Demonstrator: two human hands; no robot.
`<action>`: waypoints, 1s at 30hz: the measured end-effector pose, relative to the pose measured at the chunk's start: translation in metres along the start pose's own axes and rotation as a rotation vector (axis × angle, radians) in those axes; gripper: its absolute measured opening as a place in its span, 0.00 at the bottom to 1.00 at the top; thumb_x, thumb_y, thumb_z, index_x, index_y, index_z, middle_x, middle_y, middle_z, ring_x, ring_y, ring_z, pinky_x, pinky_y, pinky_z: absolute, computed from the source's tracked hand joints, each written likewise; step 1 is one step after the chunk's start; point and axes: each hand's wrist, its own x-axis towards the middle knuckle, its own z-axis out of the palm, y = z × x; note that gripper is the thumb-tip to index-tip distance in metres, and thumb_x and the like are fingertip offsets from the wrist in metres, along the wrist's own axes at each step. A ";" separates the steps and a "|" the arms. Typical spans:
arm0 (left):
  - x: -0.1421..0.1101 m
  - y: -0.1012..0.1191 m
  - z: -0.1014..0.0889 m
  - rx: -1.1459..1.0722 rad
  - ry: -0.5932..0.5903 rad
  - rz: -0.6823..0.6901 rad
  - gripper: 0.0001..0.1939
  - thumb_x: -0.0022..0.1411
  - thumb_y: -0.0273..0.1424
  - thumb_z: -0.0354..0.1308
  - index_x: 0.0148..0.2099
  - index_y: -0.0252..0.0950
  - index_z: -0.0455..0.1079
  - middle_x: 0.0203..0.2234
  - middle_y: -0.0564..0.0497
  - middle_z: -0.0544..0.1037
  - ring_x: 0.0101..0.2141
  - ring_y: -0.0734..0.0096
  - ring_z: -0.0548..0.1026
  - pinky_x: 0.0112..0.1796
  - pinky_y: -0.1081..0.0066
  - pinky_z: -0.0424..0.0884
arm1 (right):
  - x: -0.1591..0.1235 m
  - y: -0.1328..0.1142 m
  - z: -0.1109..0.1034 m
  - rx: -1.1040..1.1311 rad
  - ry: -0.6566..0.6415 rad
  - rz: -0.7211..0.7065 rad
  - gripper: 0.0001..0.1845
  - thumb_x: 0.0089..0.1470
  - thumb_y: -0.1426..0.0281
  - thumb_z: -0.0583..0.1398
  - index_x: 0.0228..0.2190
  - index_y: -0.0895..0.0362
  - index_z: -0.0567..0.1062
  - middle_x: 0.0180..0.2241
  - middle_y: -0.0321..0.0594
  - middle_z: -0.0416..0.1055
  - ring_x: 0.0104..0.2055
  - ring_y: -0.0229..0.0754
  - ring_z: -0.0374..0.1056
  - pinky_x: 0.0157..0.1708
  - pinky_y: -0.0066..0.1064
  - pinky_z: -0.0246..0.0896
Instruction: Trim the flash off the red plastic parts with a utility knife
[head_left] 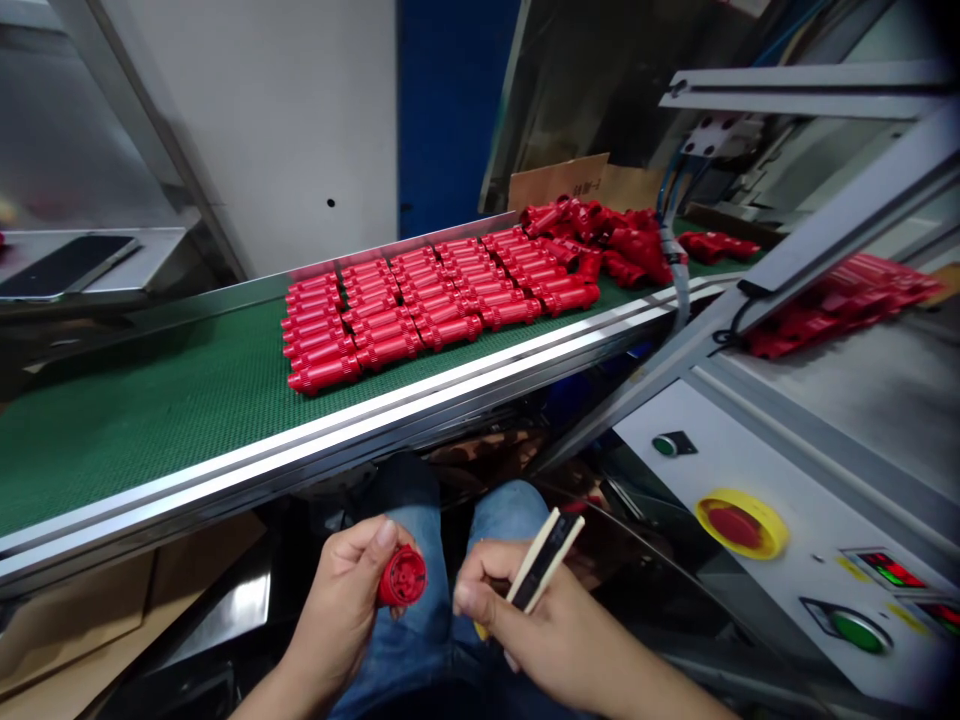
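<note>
My left hand (pixel 341 600) is closed around a red plastic cylinder part (pixel 403 576), its round end facing me, held over my lap in blue jeans. My right hand (pixel 540 625) grips a small cream and black flat tool (pixel 546 558) that points up and right, a short way right of the red part. Above both hands runs a green conveyor belt (pixel 150 410) carrying several rows of the same red parts (pixel 420 300) laid side by side, with a loose heap of red parts (pixel 600 240) at the belt's far right end.
A control panel (pixel 787 560) at right has a red emergency button on a yellow ring (pixel 739 524), green buttons and lit displays. More red parts (pixel 840 295) lie on the grey machine top. A phone (pixel 64 265) rests on a shelf at left. Cardboard sits behind the belt.
</note>
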 end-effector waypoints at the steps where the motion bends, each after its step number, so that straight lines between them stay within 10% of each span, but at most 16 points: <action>1: 0.000 -0.001 -0.001 0.034 -0.010 0.021 0.25 0.67 0.48 0.60 0.30 0.32 0.78 0.18 0.51 0.72 0.19 0.74 0.67 0.22 0.74 0.64 | 0.002 0.000 0.002 0.047 0.006 0.061 0.25 0.64 0.51 0.59 0.31 0.61 0.75 0.24 0.33 0.66 0.22 0.26 0.60 0.23 0.17 0.54; 9: -0.002 -0.002 -0.005 0.181 0.075 0.264 0.19 0.58 0.41 0.72 0.49 0.40 0.80 0.40 0.46 0.80 0.42 0.61 0.76 0.43 0.71 0.71 | 0.011 -0.009 0.024 -0.286 0.109 -0.053 0.23 0.68 0.62 0.51 0.24 0.60 0.70 0.20 0.34 0.64 0.22 0.28 0.59 0.24 0.20 0.50; 15: -0.008 -0.002 0.006 -0.469 0.024 -0.323 0.18 0.64 0.41 0.67 0.48 0.32 0.78 0.36 0.44 0.81 0.36 0.67 0.79 0.38 0.71 0.75 | 0.007 0.013 0.019 -0.735 0.224 -0.511 0.17 0.69 0.68 0.52 0.29 0.59 0.73 0.27 0.38 0.68 0.26 0.33 0.63 0.28 0.28 0.52; 20: -0.008 0.014 0.008 -0.511 0.060 -0.270 0.23 0.62 0.32 0.70 0.57 0.33 0.71 0.36 0.41 0.84 0.32 0.64 0.82 0.37 0.65 0.79 | -0.002 0.014 -0.006 -0.546 0.289 -0.487 0.07 0.64 0.69 0.62 0.43 0.57 0.78 0.41 0.42 0.75 0.38 0.34 0.74 0.38 0.22 0.69; 24: -0.007 0.014 0.012 -0.472 0.074 -0.233 0.24 0.64 0.32 0.69 0.59 0.37 0.66 0.40 0.41 0.84 0.32 0.66 0.82 0.33 0.70 0.78 | -0.012 0.008 -0.007 -0.356 0.245 -0.675 0.24 0.57 0.81 0.65 0.54 0.55 0.75 0.49 0.43 0.77 0.48 0.35 0.77 0.50 0.19 0.73; 30: -0.007 0.009 0.011 -0.454 0.043 -0.230 0.19 0.66 0.31 0.66 0.57 0.39 0.69 0.42 0.44 0.83 0.34 0.71 0.82 0.35 0.75 0.77 | -0.012 0.010 0.005 -0.176 0.268 -0.695 0.22 0.55 0.81 0.67 0.50 0.54 0.81 0.45 0.44 0.79 0.44 0.40 0.76 0.45 0.30 0.76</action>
